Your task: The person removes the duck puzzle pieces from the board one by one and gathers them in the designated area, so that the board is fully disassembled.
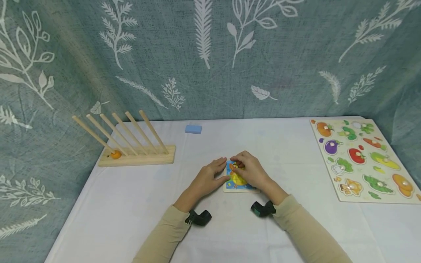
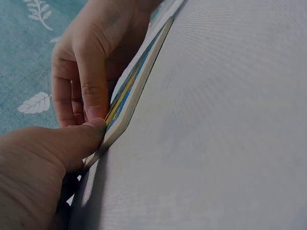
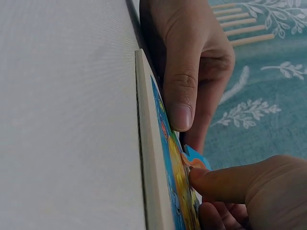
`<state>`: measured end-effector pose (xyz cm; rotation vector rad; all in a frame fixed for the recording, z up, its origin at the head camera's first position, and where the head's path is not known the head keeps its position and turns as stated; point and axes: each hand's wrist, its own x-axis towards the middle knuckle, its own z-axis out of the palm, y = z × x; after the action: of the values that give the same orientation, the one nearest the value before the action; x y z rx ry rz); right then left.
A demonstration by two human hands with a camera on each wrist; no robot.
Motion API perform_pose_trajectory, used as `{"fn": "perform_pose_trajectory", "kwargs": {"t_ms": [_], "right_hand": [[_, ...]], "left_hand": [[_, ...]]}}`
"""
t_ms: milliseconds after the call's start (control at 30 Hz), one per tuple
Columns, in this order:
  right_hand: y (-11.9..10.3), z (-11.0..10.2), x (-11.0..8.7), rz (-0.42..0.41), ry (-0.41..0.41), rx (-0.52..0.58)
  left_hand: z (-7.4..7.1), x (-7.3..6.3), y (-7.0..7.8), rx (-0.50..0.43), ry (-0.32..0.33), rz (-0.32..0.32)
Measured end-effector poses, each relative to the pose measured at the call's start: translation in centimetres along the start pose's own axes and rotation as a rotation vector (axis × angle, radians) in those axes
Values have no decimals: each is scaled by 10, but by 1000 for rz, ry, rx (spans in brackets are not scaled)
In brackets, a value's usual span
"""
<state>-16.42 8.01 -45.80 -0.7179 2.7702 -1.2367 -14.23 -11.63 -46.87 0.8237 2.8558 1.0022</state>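
Observation:
A small wooden jigsaw puzzle (image 1: 241,185) with a blue and yellow picture lies on the white table. My left hand (image 1: 205,179) lies along its left side, fingers extended toward the far left corner and thumb touching the board near its edge. Over the far part of the puzzle, my right hand (image 1: 251,171) pinches a blue and orange puzzle piece (image 3: 194,157) between thumb and fingers. In the right wrist view this piece is tilted up from the picture. My right hand partly covers the picture in the head view.
At the left stands a wooden rack (image 1: 154,157) with several slanted rods and an orange bead (image 1: 116,155) on one. A blue block (image 1: 193,129) lies near the back edge. To the right is a vegetable knob puzzle (image 1: 368,160). A patterned green curtain (image 1: 210,91) hangs behind.

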Motion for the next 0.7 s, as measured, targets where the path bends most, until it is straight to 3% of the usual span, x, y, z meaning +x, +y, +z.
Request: {"fn": "perform_pose_trajectory", "kwargs": {"t_ms": [200, 400, 700], "right_hand": [[-2, -2, -1, 2, 25, -25], [-3, -18, -1, 29, 55, -15], [22, -50, -1, 114, 100, -24]], "left_hand": [[-1, -1, 1, -4, 6, 1], [-2, -2, 3, -12, 0, -16], [0, -1, 3, -7, -2, -49]]}}
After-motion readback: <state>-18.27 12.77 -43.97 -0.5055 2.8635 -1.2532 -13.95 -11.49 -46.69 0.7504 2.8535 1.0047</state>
